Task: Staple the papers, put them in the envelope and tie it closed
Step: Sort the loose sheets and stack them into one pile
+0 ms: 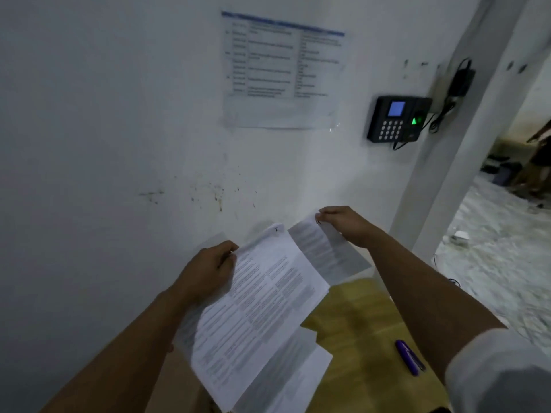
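Observation:
My left hand (210, 271) grips the left edge of a stack of printed papers (262, 308), held up in the air and tilted toward me. My right hand (343, 223) pinches the top corner of a separate printed sheet (325, 251), lifted off to the right of the stack. Below the papers lies a yellow-brown envelope (357, 320) flat on the table. A purple stapler (410, 357) rests on it near my right forearm. Another white sheet (301, 380) hangs under the stack at the bottom.
A white wall (119, 144) stands close in front with a taped printed schedule (280, 70) and a black fingerprint keypad device (395, 119) with cables. A white pillar (465, 144) rises at right; beyond it lies a pale floor and a person's legs (536, 171).

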Available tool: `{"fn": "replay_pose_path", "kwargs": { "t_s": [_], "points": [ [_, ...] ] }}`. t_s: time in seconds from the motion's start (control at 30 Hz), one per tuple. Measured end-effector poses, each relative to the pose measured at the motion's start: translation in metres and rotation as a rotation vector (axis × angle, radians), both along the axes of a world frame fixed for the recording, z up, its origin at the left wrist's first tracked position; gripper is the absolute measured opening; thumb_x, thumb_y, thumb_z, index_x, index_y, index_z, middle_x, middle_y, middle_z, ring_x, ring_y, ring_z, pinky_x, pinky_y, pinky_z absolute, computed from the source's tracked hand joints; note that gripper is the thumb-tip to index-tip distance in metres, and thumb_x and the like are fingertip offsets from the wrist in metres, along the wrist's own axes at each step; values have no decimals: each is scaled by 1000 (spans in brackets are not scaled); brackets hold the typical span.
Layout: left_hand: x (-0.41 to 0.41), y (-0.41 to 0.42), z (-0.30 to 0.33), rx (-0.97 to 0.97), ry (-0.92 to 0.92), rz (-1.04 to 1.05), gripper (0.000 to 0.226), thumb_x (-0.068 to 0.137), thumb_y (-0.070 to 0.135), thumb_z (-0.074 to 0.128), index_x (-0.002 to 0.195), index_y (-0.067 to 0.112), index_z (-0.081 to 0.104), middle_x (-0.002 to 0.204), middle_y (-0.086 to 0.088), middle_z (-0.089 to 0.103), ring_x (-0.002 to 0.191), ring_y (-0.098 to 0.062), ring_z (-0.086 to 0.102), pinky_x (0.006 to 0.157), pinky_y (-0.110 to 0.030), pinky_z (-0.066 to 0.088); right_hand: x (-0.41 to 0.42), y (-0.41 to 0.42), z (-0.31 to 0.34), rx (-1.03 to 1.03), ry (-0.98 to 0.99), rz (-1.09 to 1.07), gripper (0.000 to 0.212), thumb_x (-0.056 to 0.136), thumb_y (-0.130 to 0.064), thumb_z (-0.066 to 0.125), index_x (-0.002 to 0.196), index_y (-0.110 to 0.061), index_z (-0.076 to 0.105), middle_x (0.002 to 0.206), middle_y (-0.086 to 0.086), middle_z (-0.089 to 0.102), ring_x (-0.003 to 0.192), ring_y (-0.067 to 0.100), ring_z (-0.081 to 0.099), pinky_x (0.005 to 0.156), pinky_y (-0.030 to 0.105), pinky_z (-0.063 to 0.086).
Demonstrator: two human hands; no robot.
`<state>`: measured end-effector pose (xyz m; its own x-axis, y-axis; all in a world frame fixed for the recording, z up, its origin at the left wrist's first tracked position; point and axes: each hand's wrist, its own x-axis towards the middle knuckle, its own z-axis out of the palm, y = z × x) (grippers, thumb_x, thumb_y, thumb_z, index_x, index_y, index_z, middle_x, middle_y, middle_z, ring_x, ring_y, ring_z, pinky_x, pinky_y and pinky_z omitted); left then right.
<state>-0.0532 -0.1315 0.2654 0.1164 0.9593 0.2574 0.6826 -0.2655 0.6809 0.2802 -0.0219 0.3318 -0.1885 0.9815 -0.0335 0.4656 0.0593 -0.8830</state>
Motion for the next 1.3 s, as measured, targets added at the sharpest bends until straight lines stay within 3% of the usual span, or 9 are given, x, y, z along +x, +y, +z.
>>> {"fn": "replay_pose_path", "kwargs": {
  "t_s": [0.2, 0.33, 0.43, 0.53, 0.73, 0.8, 0.9, 1.07, 1.3],
  "points": [
    [5, -15, 31, 137, -10, 45, 29, 106, 32, 51, 80, 20, 57, 75, -1, 64, 64, -13, 56, 63, -33, 45, -51, -28, 33, -111, 133, 163, 29, 102, -31, 58, 119, -12, 72, 117, 6, 73, 103, 22, 69, 90, 33, 53],
    [-1, -17, 38, 206, -72, 74, 22, 105, 26, 55, 100, 8, 67, 112, -4, 59, 99, -17, 60, 86, -31, 49, -65, -35, 47, -136, 238, 271, 36, 104, -32, 52, 123, -7, 69, 127, 14, 69, 120, 32, 64, 109, 47, 47],
    [-9, -21, 44, 153, -85, 87, 28, 105, 30, 55, 118, 10, 69, 133, 3, 57, 119, -13, 55, 100, -31, 45, -72, -40, 55, -153, 259, 316, 40, 104, -32, 50, 123, 1, 64, 127, 22, 64, 110, 32, 63, 104, 46, 48],
    [-15, -29, 48, 109, -113, 63, 31, 105, 32, 54, 127, 14, 67, 136, 2, 62, 120, -13, 58, 102, -30, 46, -79, -51, 66, -166, 205, 369, 29, 103, -35, 51, 112, -12, 65, 100, 10, 57, 88, 22, 52, 79, 35, 42],
    [-19, -30, 51, 158, -18, 137, 27, 105, 33, 55, 100, 12, 70, 148, 1, 51, 127, -14, 51, 106, -39, 43, -93, -59, 74, -224, 239, 438, 21, 99, -29, 56, 101, -14, 70, 102, 8, 59, 96, 27, 50, 84, 40, 38],
    [-20, -31, 55, 153, -31, 140, 29, 105, 32, 54, 96, 10, 69, 141, 3, 55, 125, -17, 54, 107, -43, 44, -96, -63, 78, -250, 268, 451, 22, 102, -28, 53, 99, -15, 70, 101, 6, 61, 92, 23, 57, 80, 35, 46],
    [-22, -33, 61, 109, -88, 136, 32, 105, 28, 53, 90, 5, 69, 100, -8, 74, 92, -25, 69, 87, -47, 57, -99, -65, 82, -270, 308, 456, 26, 103, -31, 52, 98, -15, 72, 100, 6, 58, 88, 20, 57, 77, 33, 47],
    [-24, -34, 65, 123, -126, 191, 37, 103, 23, 54, 67, 11, 55, 63, -2, 58, 59, -14, 52, 63, -33, 44, -102, -66, 83, -221, 292, 369, 47, 94, -54, 63, 112, -10, 69, 114, 11, 68, 104, 29, 65, 94, 40, 51],
    [-25, -39, 67, 132, -208, 196, 26, 103, 22, 54, 78, 16, 57, 76, 2, 63, 68, -12, 59, 61, -24, 45, -103, -62, 64, 272, 111, 214, 14, 91, -22, 74, 98, -11, 79, 95, 5, 79, 87, 23, 75, 85, 38, 60]
  ]
}}
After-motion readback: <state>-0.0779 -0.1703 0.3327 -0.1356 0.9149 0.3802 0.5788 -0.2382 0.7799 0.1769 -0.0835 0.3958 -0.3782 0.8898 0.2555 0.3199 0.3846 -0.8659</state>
